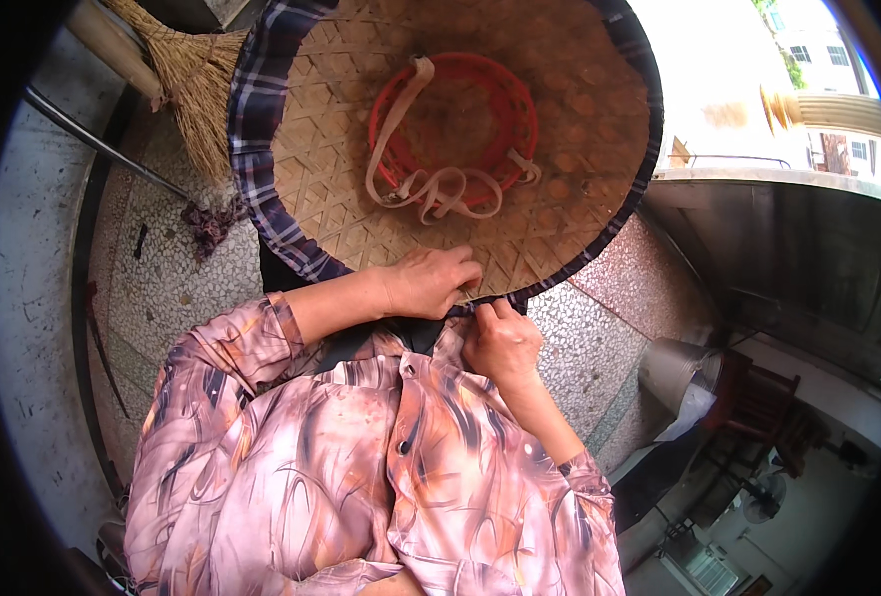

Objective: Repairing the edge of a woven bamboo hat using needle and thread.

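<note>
A wide woven bamboo hat [341, 139] is turned with its inside towards me. Dark plaid cloth [254, 129] wraps its rim. Fixed in its middle is a red plastic ring [532, 114], and a pale fabric strap [386, 149] hangs looped from it. My left hand [426, 282] reaches across the near inner edge, fingers curled and pinched against the rim. Beside it on the right, my right hand [505, 343] grips the cloth-bound rim from below between thumb and fingers. Whether anything small sits between the fingertips I cannot make out.
Straw brooms [197, 84] lean at the upper left, near a thin metal rod [103, 144]. A mop head [210, 226] lies on the speckled floor [177, 288]. At the right stand a pale bucket [671, 372] and a wooden chair [758, 397], below a dark counter front [778, 243].
</note>
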`<state>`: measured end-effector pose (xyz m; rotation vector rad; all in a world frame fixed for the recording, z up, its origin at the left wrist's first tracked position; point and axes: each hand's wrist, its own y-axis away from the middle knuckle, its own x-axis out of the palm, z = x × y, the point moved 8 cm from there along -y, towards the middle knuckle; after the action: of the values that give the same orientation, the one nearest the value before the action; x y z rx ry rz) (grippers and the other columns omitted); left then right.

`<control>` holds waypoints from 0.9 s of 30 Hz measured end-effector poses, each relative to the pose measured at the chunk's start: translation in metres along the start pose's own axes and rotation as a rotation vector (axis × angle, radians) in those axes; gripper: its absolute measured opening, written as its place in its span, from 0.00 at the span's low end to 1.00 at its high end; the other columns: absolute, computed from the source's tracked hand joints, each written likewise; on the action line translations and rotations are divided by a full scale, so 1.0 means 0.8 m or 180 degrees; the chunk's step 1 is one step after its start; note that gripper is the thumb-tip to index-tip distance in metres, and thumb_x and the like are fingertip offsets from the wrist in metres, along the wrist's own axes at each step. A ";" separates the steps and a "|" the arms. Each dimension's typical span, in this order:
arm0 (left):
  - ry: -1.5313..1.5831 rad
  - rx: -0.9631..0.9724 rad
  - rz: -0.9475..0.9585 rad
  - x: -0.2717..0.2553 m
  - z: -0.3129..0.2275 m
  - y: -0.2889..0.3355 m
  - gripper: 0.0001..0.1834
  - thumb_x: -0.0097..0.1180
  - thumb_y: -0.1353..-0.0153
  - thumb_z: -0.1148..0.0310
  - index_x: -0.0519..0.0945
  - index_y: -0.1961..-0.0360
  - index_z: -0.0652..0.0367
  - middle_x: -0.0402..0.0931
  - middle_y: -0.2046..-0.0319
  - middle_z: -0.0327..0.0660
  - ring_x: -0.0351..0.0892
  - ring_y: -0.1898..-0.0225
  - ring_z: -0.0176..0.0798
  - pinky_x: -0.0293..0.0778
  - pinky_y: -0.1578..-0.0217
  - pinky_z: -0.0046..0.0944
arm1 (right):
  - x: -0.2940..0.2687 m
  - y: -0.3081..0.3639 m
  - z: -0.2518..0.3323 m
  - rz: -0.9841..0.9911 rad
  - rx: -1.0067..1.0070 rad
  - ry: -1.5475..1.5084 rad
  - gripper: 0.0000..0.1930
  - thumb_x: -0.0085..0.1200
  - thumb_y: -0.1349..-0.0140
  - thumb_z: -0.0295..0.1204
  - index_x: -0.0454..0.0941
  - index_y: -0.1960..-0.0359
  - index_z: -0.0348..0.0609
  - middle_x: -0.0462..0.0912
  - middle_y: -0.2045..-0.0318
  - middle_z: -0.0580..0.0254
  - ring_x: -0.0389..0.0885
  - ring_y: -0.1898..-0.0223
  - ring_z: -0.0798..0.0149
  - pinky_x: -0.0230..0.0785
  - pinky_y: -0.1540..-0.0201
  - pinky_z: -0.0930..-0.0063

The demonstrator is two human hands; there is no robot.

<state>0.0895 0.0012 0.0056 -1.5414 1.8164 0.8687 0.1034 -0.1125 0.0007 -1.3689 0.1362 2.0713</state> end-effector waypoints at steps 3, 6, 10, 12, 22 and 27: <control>-0.0088 -0.0021 0.0008 -0.001 -0.001 -0.001 0.10 0.58 0.47 0.72 0.77 0.62 0.55 0.71 0.61 0.48 0.77 0.61 0.57 0.75 0.62 0.52 | 0.002 -0.001 0.000 -0.0058 0.0042 0.0019 0.05 0.56 0.56 0.27 0.73 0.77 0.45 0.75 0.78 0.57 0.78 0.79 0.51 0.70 0.76 0.61; -0.0171 0.0059 0.0010 -0.004 -0.008 -0.005 0.08 0.58 0.46 0.71 0.78 0.63 0.53 0.71 0.62 0.48 0.78 0.62 0.56 0.75 0.63 0.52 | -0.004 0.000 -0.006 -0.0264 0.0179 -0.0133 0.04 0.56 0.54 0.26 0.74 0.76 0.44 0.76 0.78 0.56 0.77 0.82 0.50 0.71 0.78 0.61; -0.0292 0.0166 0.0099 -0.001 -0.014 -0.010 0.06 0.58 0.45 0.69 0.79 0.65 0.52 0.71 0.64 0.47 0.78 0.64 0.55 0.75 0.66 0.52 | -0.015 0.000 -0.009 -0.0246 0.0241 -0.0226 0.04 0.56 0.53 0.25 0.74 0.75 0.44 0.76 0.78 0.56 0.78 0.80 0.50 0.71 0.78 0.60; -0.0336 0.0219 0.0114 -0.001 -0.016 -0.012 0.06 0.57 0.45 0.69 0.79 0.66 0.52 0.72 0.65 0.47 0.78 0.65 0.55 0.74 0.66 0.52 | -0.015 0.000 -0.011 -0.0155 0.0206 -0.0210 0.04 0.56 0.53 0.25 0.75 0.75 0.45 0.76 0.77 0.56 0.78 0.79 0.50 0.71 0.77 0.59; -0.0310 0.0242 0.0175 -0.004 -0.013 -0.017 0.05 0.57 0.46 0.70 0.78 0.67 0.54 0.71 0.64 0.47 0.78 0.64 0.56 0.74 0.66 0.52 | -0.024 -0.005 -0.011 -0.0229 0.0232 -0.0305 0.03 0.56 0.54 0.25 0.75 0.76 0.45 0.76 0.78 0.56 0.78 0.78 0.50 0.71 0.76 0.59; -0.0235 0.0140 0.0213 -0.005 -0.012 -0.018 0.08 0.57 0.47 0.71 0.76 0.64 0.55 0.72 0.64 0.47 0.78 0.62 0.56 0.74 0.64 0.52 | -0.020 -0.005 -0.008 -0.0159 0.0106 -0.0157 0.06 0.57 0.57 0.27 0.72 0.79 0.45 0.74 0.78 0.57 0.78 0.77 0.52 0.69 0.76 0.60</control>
<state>0.1037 -0.0058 0.0132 -1.4100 1.8309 0.8990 0.1146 -0.1194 0.0128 -1.2876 0.1136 2.0507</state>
